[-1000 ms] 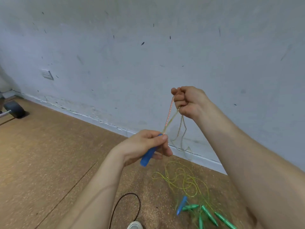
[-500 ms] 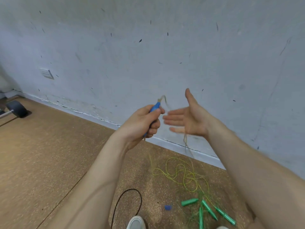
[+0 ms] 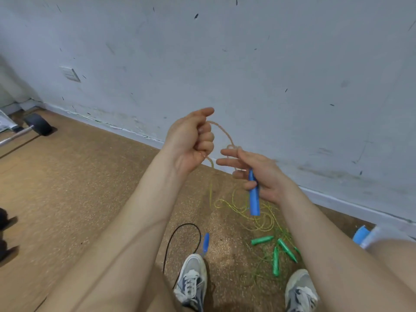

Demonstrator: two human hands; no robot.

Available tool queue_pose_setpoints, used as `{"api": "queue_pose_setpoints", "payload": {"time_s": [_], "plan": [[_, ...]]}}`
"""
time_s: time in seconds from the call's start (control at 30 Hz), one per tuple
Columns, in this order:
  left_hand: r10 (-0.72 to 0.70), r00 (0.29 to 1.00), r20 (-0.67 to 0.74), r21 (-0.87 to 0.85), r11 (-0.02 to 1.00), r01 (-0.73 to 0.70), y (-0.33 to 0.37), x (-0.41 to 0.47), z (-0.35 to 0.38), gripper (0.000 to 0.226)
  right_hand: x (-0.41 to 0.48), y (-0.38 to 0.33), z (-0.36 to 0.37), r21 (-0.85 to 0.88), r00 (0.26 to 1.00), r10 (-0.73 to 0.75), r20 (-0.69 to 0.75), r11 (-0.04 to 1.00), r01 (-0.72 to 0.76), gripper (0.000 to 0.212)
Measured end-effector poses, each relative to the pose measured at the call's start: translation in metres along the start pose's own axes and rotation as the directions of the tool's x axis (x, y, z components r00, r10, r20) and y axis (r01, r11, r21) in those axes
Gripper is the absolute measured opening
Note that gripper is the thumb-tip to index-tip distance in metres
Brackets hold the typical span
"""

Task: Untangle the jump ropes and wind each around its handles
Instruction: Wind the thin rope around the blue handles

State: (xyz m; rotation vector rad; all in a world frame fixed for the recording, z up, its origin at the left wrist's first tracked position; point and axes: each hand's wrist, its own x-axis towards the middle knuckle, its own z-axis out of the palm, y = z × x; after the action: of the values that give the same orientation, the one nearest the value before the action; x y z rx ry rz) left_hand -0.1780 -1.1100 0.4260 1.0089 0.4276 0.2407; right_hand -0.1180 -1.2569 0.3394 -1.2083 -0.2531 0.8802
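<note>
The left hand (image 3: 191, 140) is raised in front of the wall (image 3: 292, 64), its fingers curled tight into a fist around the pink rope (image 3: 225, 134). The rope leaves the top of the fist and arcs right and down to the right hand (image 3: 261, 174), just beside and slightly lower. There it loops over the two upper fingers, which are stretched out towards the left fist. The lower fingers and thumb of the right hand are curled round the blue handle (image 3: 254, 199), which hangs nearly upright, its lower end sticking out below the palm.

The pink rope is thin, pale and blurred where it crosses between the hands. A yellow rope (image 3: 211, 188) drops from under the left fist to the floor (image 3: 78, 188), where it lies in loose tangled coils near the floor's far edge by the wall. Four green handles (image 3: 262, 240) lie scattered just nearer than the coils, with green cord threaded among them, beside the right shoe (image 3: 301, 289). A second blue handle (image 3: 206, 242) lies on the floor just beyond the left shoe (image 3: 193, 278), next to a black cable (image 3: 171, 239) that curves in a loop.
</note>
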Motion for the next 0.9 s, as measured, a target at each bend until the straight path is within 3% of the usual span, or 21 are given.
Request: {"api": "queue_pose_setpoints", "payload": {"time_s": [0.07, 0.17, 0.23, 0.27, 0.3, 0.33, 0.37, 0.4, 0.43, 0.47, 0.53, 0.57, 0.63, 0.7, 0.8, 0.9], "plan": [[-0.021, 0.999, 0.048, -0.175, 0.984, 0.029, 0.009, 0.001, 0.009, 0.025, -0.003, 0.016, 0.005, -0.136, 0.99, 0.052, 0.135, 0.99, -0.034, 0.042], [0.046, 0.999, 0.025, -0.273, 0.961, -0.038, 0.022, 0.007, 0.029, 0.028, -0.01, 0.035, 0.016, -0.376, 0.951, 0.129, 0.28, 0.927, -0.015, 0.03], [0.106, 0.994, -0.03, -0.318, 0.942, -0.109, 0.036, 0.016, 0.036, 0.029, -0.015, 0.044, 0.016, -0.645, 0.973, 0.154, 0.17, 0.764, -0.009, 0.022], [0.119, 0.991, -0.059, -0.298, 0.946, -0.131, 0.041, 0.022, 0.036, 0.026, -0.016, 0.047, 0.014, -0.69, 0.986, 0.135, 0.097, 0.723, -0.031, 0.026], [0.13, 0.988, -0.081, -0.214, 0.966, -0.144, 0.045, 0.03, 0.033, 0.021, -0.018, 0.046, 0.014, -0.655, 0.994, 0.1, 0.037, 0.754, -0.051, 0.031], [0.142, 0.985, -0.098, -0.007, 0.99, -0.143, 0.045, 0.035, 0.028, 0.021, -0.018, 0.041, 0.014, -0.545, 0.998, 0.057, -0.02, 0.837, -0.059, 0.033], [0.14, 0.985, -0.105, 0.327, 0.94, -0.098, 0.04, 0.038, 0.02, 0.032, -0.018, 0.032, 0.015, -0.372, 0.997, 0.019, -0.075, 0.927, -0.046, 0.033], [0.13, 0.986, -0.104, 0.638, 0.769, -0.034, 0.03, 0.036, 0.011, 0.046, -0.017, 0.02, 0.014, -0.171, 0.993, -0.005, -0.116, 0.985, -0.015, 0.032], [0.123, 0.988, -0.088, 0.806, 0.591, -0.001, 0.013, 0.034, -0.001, 0.053, -0.015, 0.008, 0.014, 0.016, 0.991, -0.014, -0.132, 1.0, 0.017, 0.032], [0.091, 0.993, -0.069, 0.834, 0.552, 0.008, -0.007, 0.027, -0.012, 0.053, -0.014, -0.007, 0.014, 0.157, 0.992, -0.023, -0.128, 0.987, 0.043, 0.031], [-0.025, 0.998, 0.052, 0.629, 0.778, -0.013, -0.046, 0.002, -0.023, 0.043, -0.009, -0.032, 0.016, 0.327, 0.996, -0.023, -0.086, 0.944, 0.05, 0.031], [-0.078, 0.989, 0.129, 0.537, 0.844, -0.003, -0.063, -0.014, -0.024, 0.037, -0.006, -0.04, 0.017, 0.376, 0.999, -0.004, -0.053, 0.926, 0.024, 0.031], [-0.174, 0.949, 0.261, 0.562, 0.827, -0.003, -0.093, -0.034, -0.025, 0.035, 0.0, -0.052, 0.017, 0.455, 0.999, 0.035, 0.005, 0.89, -0.033, 0.032], [-0.276, 0.908, 0.316, 0.585, 0.81, 0.043, -0.11, -0.045, -0.025, 0.047, 0.005, -0.062, 0.015, 0.499, 0.999, 0.044, 0.016, 0.865, -0.046, 0.032], [-0.351, 0.831, 0.431, 0.304, 0.924, 0.232, -0.111, -0.052, -0.03, 0.061, 0.008, -0.078, 0.005, 0.516, 0.998, 0.042, -0.047, 0.856, -0.012, 0.033], [-0.265, 0.852, 0.451, 0.152, 0.964, 0.219, -0.096, -0.054, -0.031, 0.047, 0.008, -0.089, -0.007, 0.452, 0.989, 0.085, -0.121, 0.892, -0.021, 0.031]]}}
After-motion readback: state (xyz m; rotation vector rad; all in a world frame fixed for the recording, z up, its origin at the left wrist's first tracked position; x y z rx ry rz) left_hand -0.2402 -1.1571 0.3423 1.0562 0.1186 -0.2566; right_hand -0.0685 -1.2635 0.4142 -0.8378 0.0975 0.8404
